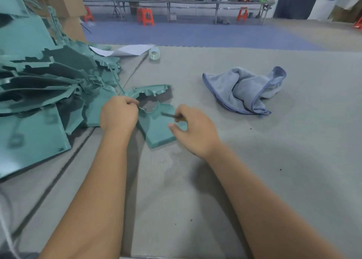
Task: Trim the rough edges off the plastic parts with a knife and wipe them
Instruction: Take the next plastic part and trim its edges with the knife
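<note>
Head view: the plastic part (156,129) in hand lies flat on the grey mat (293,141), near the middle, just right of the pile of parts (45,86). The left hand (118,114) has its fingers curled round the part's far left edge, at the cut-out. The right hand (195,130) pinches the knife (170,115), its dark blade pointing left over the part's top face.

Procedure, as judged from this position:
1. Hold the part down firmly with the left hand so it cannot slide on the mat.
2. Lay the blade at a shallow angle against the rough rim of the cut-out.
3. Draw it in short strokes, directed away from the left fingers, which sit close to the blade's line.
4. Wipe the part afterwards with the cloth (248,90), which lies crumpled to the far right, well apart.

Count: one part being worked, one knife, one cloth, one pile whose parts overlap too much to count, one roll of tape (154,53) and one sheet of paper (125,50) on the far side.
</note>
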`<control>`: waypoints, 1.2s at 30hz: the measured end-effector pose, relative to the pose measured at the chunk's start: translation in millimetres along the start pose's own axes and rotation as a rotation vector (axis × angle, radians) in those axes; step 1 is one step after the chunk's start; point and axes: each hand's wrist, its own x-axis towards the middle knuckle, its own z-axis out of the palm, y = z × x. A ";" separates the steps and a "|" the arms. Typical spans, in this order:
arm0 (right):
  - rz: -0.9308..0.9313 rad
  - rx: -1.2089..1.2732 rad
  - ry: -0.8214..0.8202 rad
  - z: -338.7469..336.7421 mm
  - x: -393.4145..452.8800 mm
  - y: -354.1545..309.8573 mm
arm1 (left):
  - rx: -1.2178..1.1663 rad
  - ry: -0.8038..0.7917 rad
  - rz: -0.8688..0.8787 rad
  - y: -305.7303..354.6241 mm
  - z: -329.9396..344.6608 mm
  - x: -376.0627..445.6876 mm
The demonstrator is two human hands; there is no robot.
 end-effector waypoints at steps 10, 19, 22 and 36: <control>-0.072 -0.390 -0.085 -19.3 10.1 19.4 | 0.592 0.116 0.216 15.5 -10.1 55.4; 0.518 0.053 0.363 -39.3 6.2 36.7 | 0.902 -0.461 0.587 12.3 6.9 50.4; 0.557 0.235 0.411 -38.5 7.9 36.2 | 0.817 -0.572 0.510 8.6 -0.4 65.0; 0.517 0.702 0.506 -32.4 10.4 38.1 | 0.389 -0.152 0.510 41.0 1.6 67.2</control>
